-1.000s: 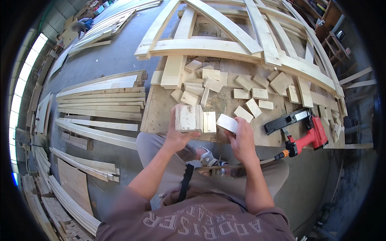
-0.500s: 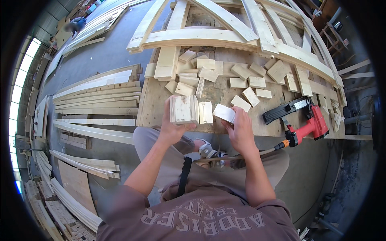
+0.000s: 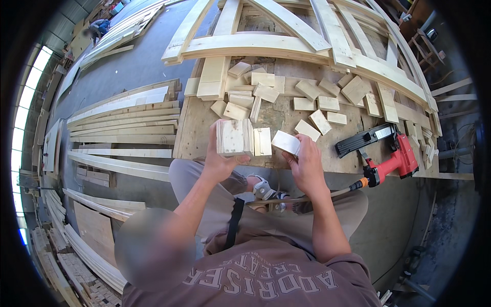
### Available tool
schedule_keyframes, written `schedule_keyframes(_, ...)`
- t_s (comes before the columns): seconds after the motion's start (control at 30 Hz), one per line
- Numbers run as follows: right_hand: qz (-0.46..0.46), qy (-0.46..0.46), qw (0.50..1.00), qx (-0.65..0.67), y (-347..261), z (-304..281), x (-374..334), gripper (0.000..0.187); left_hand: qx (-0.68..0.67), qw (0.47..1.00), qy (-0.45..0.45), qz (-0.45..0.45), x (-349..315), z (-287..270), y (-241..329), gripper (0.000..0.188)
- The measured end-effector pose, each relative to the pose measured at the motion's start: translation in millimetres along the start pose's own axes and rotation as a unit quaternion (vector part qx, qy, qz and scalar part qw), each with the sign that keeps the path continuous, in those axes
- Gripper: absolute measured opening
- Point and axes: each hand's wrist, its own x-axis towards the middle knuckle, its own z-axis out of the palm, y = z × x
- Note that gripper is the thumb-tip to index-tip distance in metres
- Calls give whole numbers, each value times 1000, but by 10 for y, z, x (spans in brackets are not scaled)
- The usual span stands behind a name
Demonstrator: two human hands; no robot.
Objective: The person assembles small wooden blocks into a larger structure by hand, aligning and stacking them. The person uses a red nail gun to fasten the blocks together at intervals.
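Note:
My left hand is closed around a stack of pale wooden blocks at the near edge of the workbench. Against the stack's right side sits a smaller wooden piece. With my right hand I grip a single wooden block by its right end, fingers curled over it. A small gap separates this block from the smaller piece. Loose wooden blocks lie scattered on the bench beyond both hands. To the right of my right hand rests a red nail gun with a black magazine.
A wooden frame of joined planks covers the far part of the workbench. The nail gun's hose crosses above my lap. Stacked planks lie on the floor to the left. Far off at upper left, a person bends over.

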Motion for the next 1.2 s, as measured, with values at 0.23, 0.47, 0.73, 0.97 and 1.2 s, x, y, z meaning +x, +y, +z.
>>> schedule_keyframes(0.23,1,-3,1000,1,0,-2,-1,52,-2,1000,-2,3,6,0,-18,118)
schedule_keyframes(0.47,-3,2,1000,3,-6,1,-5,52,7,1000,-5,5,9,-2,8,117)
schedule_keyframes(0.73,5,-5,1000,4,8,12,-4,53,17,1000,-3,13,6,1,17,116)
schedule_keyframes(0.97,1,-5,1000,1,3,3,-1,54,28,999,1,15,1,-4,-6,117)
schedule_keyframes(1.2,-6,-1,1000,-1,7,5,-7,54,35,999,4,15,3,-4,-12,120)
